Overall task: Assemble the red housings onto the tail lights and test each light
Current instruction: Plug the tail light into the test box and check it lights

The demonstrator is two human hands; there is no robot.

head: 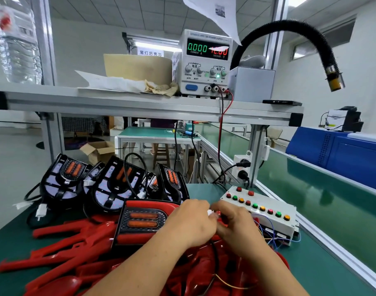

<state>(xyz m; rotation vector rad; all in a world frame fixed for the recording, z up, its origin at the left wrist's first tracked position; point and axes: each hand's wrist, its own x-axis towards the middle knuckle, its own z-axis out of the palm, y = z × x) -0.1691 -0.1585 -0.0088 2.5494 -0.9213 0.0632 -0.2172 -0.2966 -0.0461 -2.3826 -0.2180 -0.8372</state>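
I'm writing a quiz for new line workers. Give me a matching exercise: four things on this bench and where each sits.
1 power supply
2 button box
3 loose red housings
4 bare tail lights

A heaped at the table's front left
B on the upper shelf
C standing at the table's back left
D on the table's right side

Pairs: 1-B, 2-D, 3-A, 4-C.

white walls [371,67] and a panelled ceiling [110,9], with a lit strip light [155,43] at 12 o'clock. an aluminium-framed shelf [140,101] crosses the middle. beyond it stands a green-topped counter [144,132] with a wooden stool [161,155] beneath. a green conveyor belt [311,189] runs at 3 o'clock, and there is pale floor [11,159] at 9 o'clock.
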